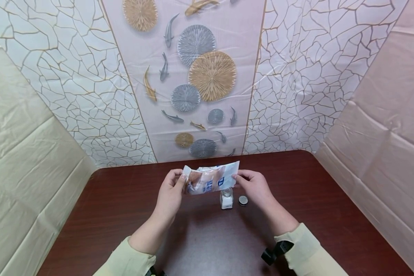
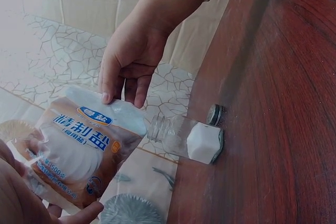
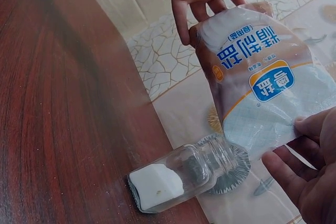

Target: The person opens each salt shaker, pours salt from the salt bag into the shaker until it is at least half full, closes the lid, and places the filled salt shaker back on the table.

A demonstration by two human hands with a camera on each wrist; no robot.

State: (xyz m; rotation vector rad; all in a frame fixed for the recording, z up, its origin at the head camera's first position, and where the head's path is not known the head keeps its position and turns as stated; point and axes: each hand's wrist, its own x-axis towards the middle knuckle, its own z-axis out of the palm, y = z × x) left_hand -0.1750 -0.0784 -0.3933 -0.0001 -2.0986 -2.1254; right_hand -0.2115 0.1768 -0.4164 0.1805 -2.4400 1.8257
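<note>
Both hands hold a plastic salt bag [image 1: 210, 179] level in the air above the table. My left hand [image 1: 170, 191] grips its left, brown end, thumb on the near side. The right hand [image 1: 257, 188] pinches the pale end at the right. Just below that pale end stands an upright glass jar [image 3: 173, 174], uncapped, with white salt [image 2: 203, 142] filling its lower part. In the head view the bag overlaps the jar's mouth. A round metal lid [image 1: 243, 200] lies on the table right of the jar, below the right hand.
The dark red-brown table [image 1: 124, 214] reaches back to a patterned cloth [image 1: 207, 115]. Beige cloth walls [image 1: 24, 172] rise on both sides. A few white grains lie on the table near the jar's base in the right wrist view.
</note>
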